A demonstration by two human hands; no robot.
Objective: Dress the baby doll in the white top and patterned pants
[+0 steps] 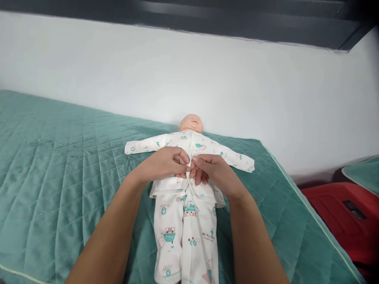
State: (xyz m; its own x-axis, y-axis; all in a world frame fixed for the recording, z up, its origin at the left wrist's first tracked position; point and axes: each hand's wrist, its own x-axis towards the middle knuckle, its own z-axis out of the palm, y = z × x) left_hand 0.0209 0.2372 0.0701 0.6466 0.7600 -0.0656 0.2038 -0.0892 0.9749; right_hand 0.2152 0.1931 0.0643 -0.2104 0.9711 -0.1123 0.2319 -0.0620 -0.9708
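A baby doll [192, 123] lies on its back, dressed in a white printed pajama top [177, 139] and matching pajama pants [168, 252]. Its sleeves spread out to both sides. My left hand [170, 161] pinches the front edge of the top at the middle of the chest. Right beside it, my right hand [209, 167] pinches the opposite front edge, and the fingertips of both hands almost meet. Below my hands the two front edges hang slightly apart. Any fastener between my fingers is hidden.
A green quilted cover [74, 169] lies under the doll, its piped edge running down the right. Behind stands a white wall [148, 71] with a dark beam [207, 19] above. A red plastic object [340, 213] is at the lower right.
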